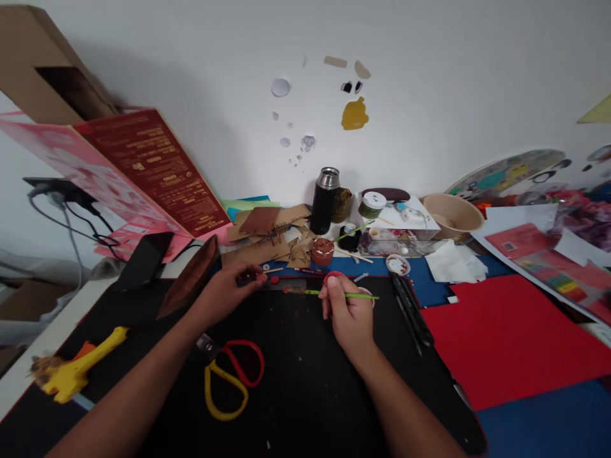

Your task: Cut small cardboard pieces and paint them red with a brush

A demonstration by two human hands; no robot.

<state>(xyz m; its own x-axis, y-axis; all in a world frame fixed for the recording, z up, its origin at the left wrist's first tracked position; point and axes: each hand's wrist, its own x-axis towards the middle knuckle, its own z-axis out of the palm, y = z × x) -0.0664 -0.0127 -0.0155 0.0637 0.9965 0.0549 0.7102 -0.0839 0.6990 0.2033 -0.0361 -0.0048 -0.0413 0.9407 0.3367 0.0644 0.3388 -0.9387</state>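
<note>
My right hand (351, 312) is closed round the green handle of a paintbrush (356, 296). The brush lies nearly level, its dark reddish bristles pointing left. Between the thumb and fingertips of my left hand (231, 286) is a small red piece (261, 278), partly hidden by the fingers. A similar red piece (274, 280) lies on the black mat (305, 381) just to its right. Behind my right fingers shows a round red-filled lid or dish (333, 276). Scissors (229, 381) with red and yellow handles rest on the mat between my forearms.
Beyond the hands stand an open brown paint jar (323, 252), a black flask (325, 200) and cardboard scraps (258, 251). A brown boat-shaped piece (188, 280) and phone (144, 261) lie left, near a yellow glue gun-like object (79, 369). Black pens (410, 312) and red sheet (515, 343) lie right.
</note>
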